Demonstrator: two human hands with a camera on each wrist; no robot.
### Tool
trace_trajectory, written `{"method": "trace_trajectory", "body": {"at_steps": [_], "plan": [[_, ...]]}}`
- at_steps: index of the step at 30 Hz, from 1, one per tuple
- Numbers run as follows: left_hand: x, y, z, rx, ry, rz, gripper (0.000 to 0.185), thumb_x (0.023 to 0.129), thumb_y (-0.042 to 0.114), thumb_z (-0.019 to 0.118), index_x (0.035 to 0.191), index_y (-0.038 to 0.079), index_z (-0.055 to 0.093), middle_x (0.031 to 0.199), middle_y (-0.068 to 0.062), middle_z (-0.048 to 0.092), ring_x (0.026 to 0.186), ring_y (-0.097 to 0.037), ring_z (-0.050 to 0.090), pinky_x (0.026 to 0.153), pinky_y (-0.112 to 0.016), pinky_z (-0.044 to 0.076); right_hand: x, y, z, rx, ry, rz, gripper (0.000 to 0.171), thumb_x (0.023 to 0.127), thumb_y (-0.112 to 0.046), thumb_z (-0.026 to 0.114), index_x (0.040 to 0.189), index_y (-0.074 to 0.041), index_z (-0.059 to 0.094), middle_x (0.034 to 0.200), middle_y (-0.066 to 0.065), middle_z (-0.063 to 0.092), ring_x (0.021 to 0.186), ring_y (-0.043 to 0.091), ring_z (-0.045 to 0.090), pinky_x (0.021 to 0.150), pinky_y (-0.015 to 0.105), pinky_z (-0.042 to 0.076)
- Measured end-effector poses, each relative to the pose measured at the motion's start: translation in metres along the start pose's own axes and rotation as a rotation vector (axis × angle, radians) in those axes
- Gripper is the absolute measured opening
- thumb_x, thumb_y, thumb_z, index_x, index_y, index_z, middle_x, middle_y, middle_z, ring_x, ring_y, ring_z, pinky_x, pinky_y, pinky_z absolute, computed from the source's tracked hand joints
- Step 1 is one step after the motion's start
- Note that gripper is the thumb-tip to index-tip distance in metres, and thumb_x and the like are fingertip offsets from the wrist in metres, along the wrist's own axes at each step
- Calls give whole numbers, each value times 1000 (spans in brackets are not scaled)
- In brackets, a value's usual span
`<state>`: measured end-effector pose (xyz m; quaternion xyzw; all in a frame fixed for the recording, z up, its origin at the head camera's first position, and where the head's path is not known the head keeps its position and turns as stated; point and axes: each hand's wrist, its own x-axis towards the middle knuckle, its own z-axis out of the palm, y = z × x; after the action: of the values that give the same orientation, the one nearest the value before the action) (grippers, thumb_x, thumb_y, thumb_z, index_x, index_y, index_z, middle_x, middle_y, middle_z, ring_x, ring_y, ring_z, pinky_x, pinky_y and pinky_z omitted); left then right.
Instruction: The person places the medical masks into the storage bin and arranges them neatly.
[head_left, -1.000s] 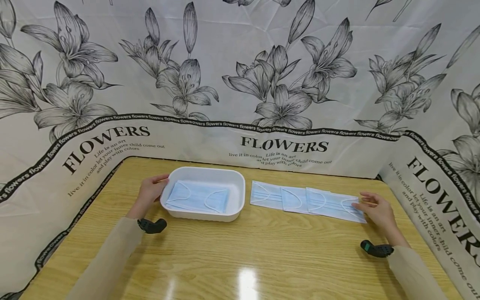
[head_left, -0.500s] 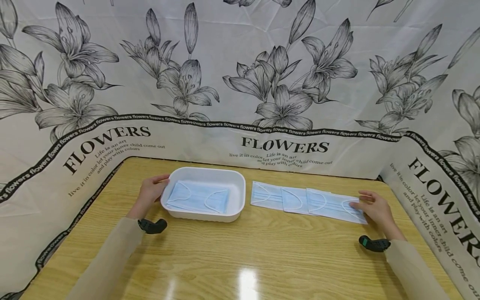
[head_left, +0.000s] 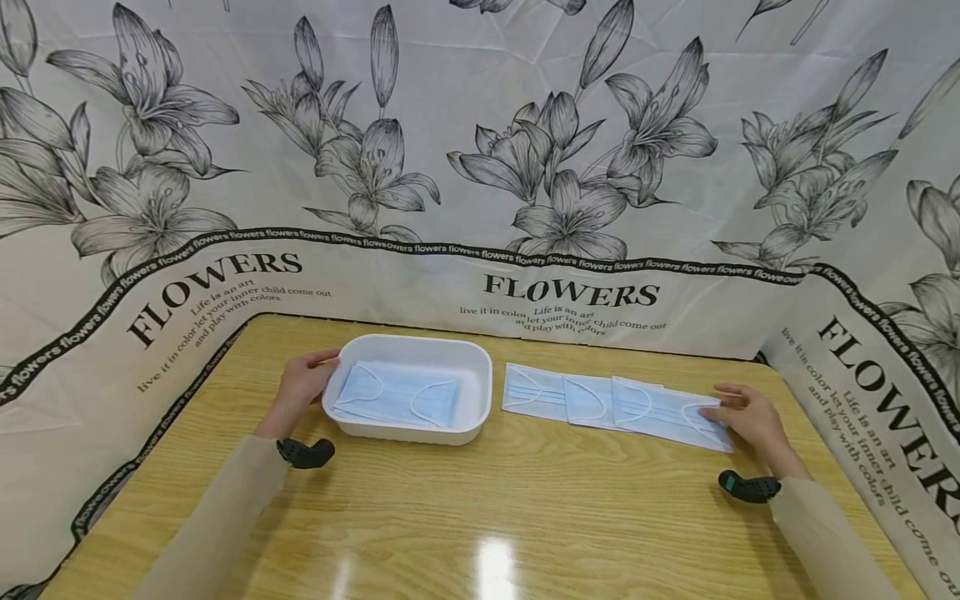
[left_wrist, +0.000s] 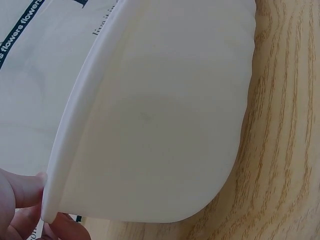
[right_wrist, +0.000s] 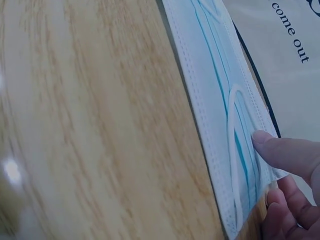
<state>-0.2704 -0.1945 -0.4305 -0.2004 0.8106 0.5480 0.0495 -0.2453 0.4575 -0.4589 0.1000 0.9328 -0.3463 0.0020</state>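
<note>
My left hand [head_left: 303, 387] pinches the left rim of a white plastic tub [head_left: 474, 400]; the left wrist view has the thumb and fingers on either side of the tub's edge [left_wrist: 55, 185]. Inside the tub lies a light blue face mask [head_left: 393, 396] with white ear loops. Right of it, several overlapping face masks [head_left: 536, 392] form a row on the table. My right hand [head_left: 753, 421] pinches the end of the rightmost face mask [head_left: 667, 412]. In the right wrist view the thumb [right_wrist: 285, 150] lies on top of that mask and curled fingers are below its edge.
The wooden table [head_left: 480, 500] has a printed flower cloth [head_left: 570, 300] standing along its back and both sides. A dark wrist device [head_left: 306, 453] sits on the left wrist and another dark device [head_left: 750, 487] on the right.
My right hand has moved slightly to the left over the mask's end, and the mask's near right corner has shifted a little. The left hand and tub stay almost where they were.
</note>
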Motion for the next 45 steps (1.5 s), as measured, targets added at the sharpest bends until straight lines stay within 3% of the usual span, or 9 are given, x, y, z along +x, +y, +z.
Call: {"method": "trace_trajectory", "body": {"at_steps": [8, 21, 27, 30, 33, 41, 43, 45], "plan": [[-2, 2, 1, 11, 13, 9, 42, 100, 25, 49, 137, 6, 53, 136, -21, 53, 97, -17, 58, 59, -18, 46, -2, 0, -4, -69, -16, -24, 70, 87, -41, 68, 133, 8, 48, 123, 34, 52, 105, 40, 53, 77, 36, 42], [-3, 4, 0, 10, -7, 8, 42, 101, 25, 47, 138, 7, 51, 137, -20, 52, 99, -19, 57, 59, -16, 46, -3, 6, -7, -152, -20, -114, 55, 92, -38, 64, 126, 5, 58, 115, 29, 61, 87, 17, 56, 70, 25, 42], [-3, 2, 1, 12, -4, 20, 41, 101, 25, 47, 138, 7, 52, 136, -20, 52, 98, -18, 57, 60, -17, 47, -2, 14, -6, -130, -19, -151, 52, 97, -40, 54, 128, 2, 58, 122, 30, 59, 87, 2, 54, 69, 22, 43], [-1, 0, 1, 13, -3, 31, 41, 101, 25, 47, 138, 7, 52, 135, -20, 52, 96, -17, 58, 62, -18, 48, -3, 16, -5, -110, 9, -168, 52, 97, -40, 54, 126, 3, 59, 105, 21, 63, 75, -4, 46, 62, 18, 41], [-1, 0, 1, 13, 0, 37, 42, 100, 25, 47, 138, 7, 52, 135, -21, 53, 95, -16, 58, 62, -18, 49, -4, 16, -4, -88, 32, -179, 51, 97, -39, 55, 125, 4, 59, 94, 10, 61, 69, 0, 44, 58, 20, 40], [-6, 2, 1, 8, -9, 49, 43, 101, 26, 47, 138, 6, 51, 136, -21, 52, 104, -20, 58, 64, -18, 50, -7, 16, -3, -6, 26, -169, 50, 98, -34, 53, 126, 8, 57, 117, 29, 61, 73, -11, 51, 61, 18, 51], [-7, 2, 1, 3, -9, 49, 43, 101, 27, 47, 138, 6, 51, 137, -21, 51, 104, -21, 58, 65, -19, 49, -7, 16, -4, 8, 26, -173, 49, 99, -32, 53, 125, 9, 57, 113, 27, 63, 72, -10, 52, 61, 19, 52], [-7, 2, 1, 2, -8, 45, 43, 101, 27, 47, 138, 6, 51, 137, -20, 51, 104, -20, 57, 65, -18, 49, -8, 17, -4, 11, 32, -170, 49, 99, -32, 53, 125, 9, 57, 107, 16, 67, 71, -9, 53, 60, 19, 52]]}}
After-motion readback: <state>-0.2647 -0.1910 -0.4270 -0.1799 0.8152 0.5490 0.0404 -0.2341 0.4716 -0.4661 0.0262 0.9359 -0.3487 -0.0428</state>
